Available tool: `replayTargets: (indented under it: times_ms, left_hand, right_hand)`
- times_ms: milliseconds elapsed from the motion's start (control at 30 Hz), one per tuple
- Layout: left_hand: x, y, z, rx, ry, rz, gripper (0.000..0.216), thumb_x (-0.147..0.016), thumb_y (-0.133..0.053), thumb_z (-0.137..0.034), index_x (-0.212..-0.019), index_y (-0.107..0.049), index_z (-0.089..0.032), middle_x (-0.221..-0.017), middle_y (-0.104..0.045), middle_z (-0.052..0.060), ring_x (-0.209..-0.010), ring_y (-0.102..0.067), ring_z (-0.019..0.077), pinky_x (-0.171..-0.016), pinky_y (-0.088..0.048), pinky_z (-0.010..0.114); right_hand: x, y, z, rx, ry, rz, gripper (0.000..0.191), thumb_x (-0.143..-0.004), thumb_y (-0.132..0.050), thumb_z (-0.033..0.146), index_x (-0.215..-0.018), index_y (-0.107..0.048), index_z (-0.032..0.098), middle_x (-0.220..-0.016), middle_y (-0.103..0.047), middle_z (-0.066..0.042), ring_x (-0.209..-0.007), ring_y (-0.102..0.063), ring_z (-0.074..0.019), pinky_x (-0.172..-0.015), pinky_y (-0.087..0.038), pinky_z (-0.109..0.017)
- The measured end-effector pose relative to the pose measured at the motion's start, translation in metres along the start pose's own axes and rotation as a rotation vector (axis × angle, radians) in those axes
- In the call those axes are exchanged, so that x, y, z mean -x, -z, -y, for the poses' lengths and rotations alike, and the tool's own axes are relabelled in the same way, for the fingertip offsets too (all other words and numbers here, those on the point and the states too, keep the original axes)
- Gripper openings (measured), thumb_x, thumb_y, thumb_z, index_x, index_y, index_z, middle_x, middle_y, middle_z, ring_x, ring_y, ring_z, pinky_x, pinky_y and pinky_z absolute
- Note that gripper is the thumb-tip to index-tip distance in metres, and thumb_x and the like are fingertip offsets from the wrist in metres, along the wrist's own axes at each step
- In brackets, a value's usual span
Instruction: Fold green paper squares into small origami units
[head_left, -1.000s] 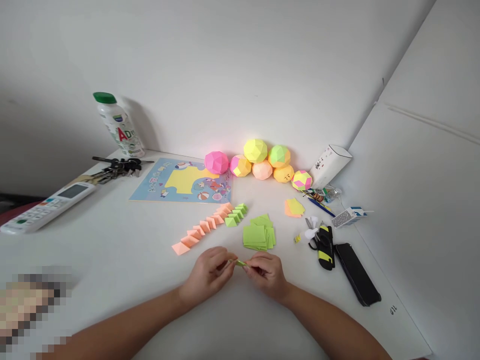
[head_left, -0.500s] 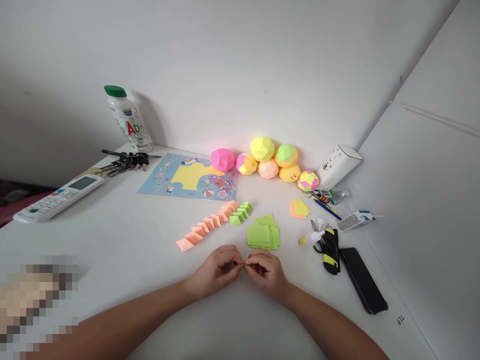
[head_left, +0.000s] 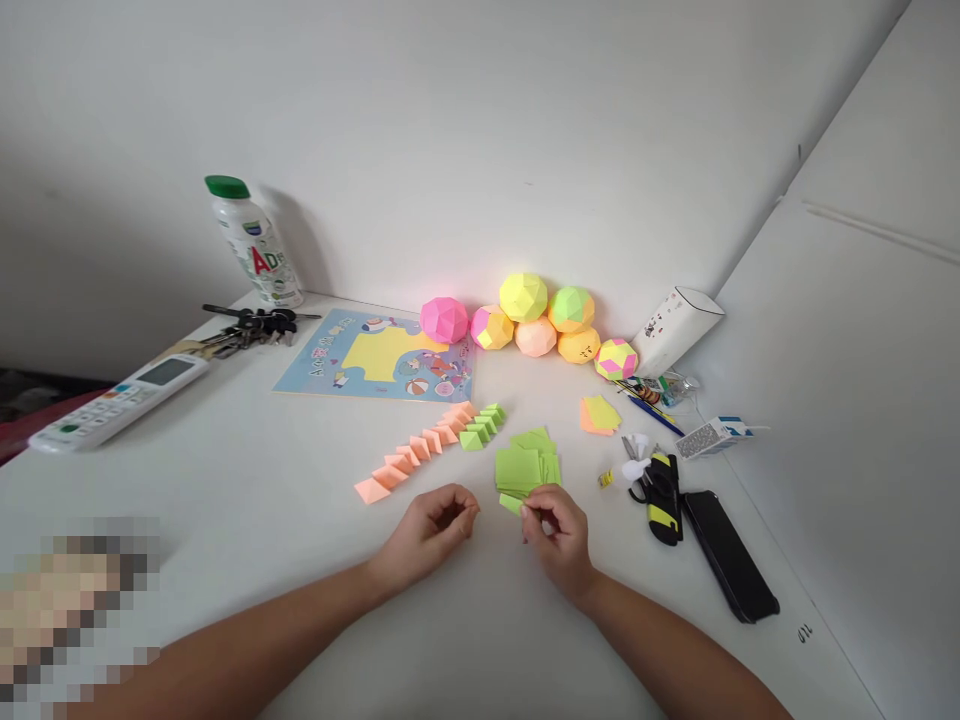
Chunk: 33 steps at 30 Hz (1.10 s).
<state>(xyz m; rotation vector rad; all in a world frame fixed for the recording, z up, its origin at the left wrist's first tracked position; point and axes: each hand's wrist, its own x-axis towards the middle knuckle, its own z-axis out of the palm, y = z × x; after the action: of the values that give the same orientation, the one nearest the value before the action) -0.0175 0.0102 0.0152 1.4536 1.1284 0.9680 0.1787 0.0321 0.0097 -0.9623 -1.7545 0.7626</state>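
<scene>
My right hand (head_left: 561, 540) pinches a small folded green paper (head_left: 511, 503) between thumb and fingertips, just in front of a stack of green paper sheets (head_left: 517, 468). To its left, my left hand (head_left: 429, 535) hovers apart, thumb and index tips pressed together with nothing visible in them. Ahead of the left hand runs a diagonal row of folded salmon paper pieces (head_left: 411, 455). A shorter row of folded green pieces (head_left: 482, 428) lies beside that row's far end.
Several faceted paper balls (head_left: 523, 298) sit along the wall near a blue printed sheet (head_left: 307, 365). At left are a remote control (head_left: 120, 400), keys (head_left: 251, 328) and a white bottle (head_left: 255, 245). Yellow-black scissors (head_left: 661, 500), a black phone-like case (head_left: 731, 555) and small papers (head_left: 600, 413) lie right.
My hands have parted from where they met. The right hand has moved right with the folded green paper, which now shows clearly; the left has shifted slightly left, its pinch visibly free of paper.
</scene>
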Motion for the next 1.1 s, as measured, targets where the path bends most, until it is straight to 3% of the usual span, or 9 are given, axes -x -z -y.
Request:
replayTargets:
  times_ms: [167, 267, 433, 733, 1100]
  left_hand:
    - [0.0030, -0.0038, -0.0042, 0.135, 0.062, 0.252, 0.039, -0.089, -0.040, -0.047, -0.089, -0.065, -0.016, -0.085, -0.067, 0.007, -0.069, -0.058, 0.0152, -0.068, -0.049, 0.028]
    - [0.0002, -0.0043, -0.0021, 0.228, 0.119, 0.228, 0.042, -0.089, -0.040, -0.050, -0.090, -0.065, -0.016, -0.086, -0.069, 0.006, -0.074, -0.061, 0.0169, -0.074, -0.050, 0.031]
    - [-0.0056, -0.0028, 0.0000, 0.346, 0.187, 0.178, 0.042, -0.085, -0.046, -0.053, -0.082, -0.064, -0.015, -0.075, -0.070, 0.005, -0.066, -0.062, 0.0165, -0.068, -0.051, 0.031]
    - [-0.0069, -0.0036, -0.0037, 0.444, 0.257, 0.173, 0.043, -0.080, -0.051, -0.056, -0.073, -0.055, -0.014, -0.063, -0.066, 0.003, -0.054, -0.061, 0.0140, -0.050, -0.048, 0.026]
    - [-0.0038, -0.0028, 0.0022, 0.459, 0.240, 0.226, 0.035, -0.081, -0.055, -0.050, -0.079, -0.049, -0.016, -0.068, -0.066, 0.002, -0.054, -0.063, 0.0139, -0.050, -0.048, 0.026]
  right_hand:
    - [0.0034, -0.0021, 0.0015, 0.095, 0.236, 0.069, 0.018, -0.081, -0.053, 0.009, -0.090, -0.064, 0.020, -0.090, -0.060, -0.009, -0.080, -0.062, -0.0183, -0.070, -0.054, -0.032]
    - [0.0036, -0.0042, 0.0021, 0.132, 0.288, 0.108, 0.022, -0.081, -0.054, 0.007, -0.094, -0.064, 0.021, -0.098, -0.057, -0.009, -0.085, -0.061, -0.0177, -0.071, -0.055, -0.030]
    - [0.0026, -0.0065, -0.0002, 0.089, 0.289, 0.159, 0.024, -0.081, -0.055, 0.009, -0.101, -0.061, 0.021, -0.105, -0.053, -0.011, -0.083, -0.061, -0.0159, -0.065, -0.056, -0.025]
    - [0.0062, -0.0046, -0.0043, 0.055, 0.276, 0.226, 0.033, -0.079, -0.057, 0.011, -0.111, -0.057, 0.021, -0.099, -0.059, -0.009, -0.057, -0.055, -0.0096, -0.052, -0.053, -0.022]
    - [0.0028, -0.0043, -0.0053, 0.094, 0.301, 0.221, 0.036, -0.079, -0.050, 0.006, -0.111, -0.058, 0.023, -0.092, -0.063, -0.008, -0.058, -0.055, -0.0114, -0.047, -0.050, -0.021]
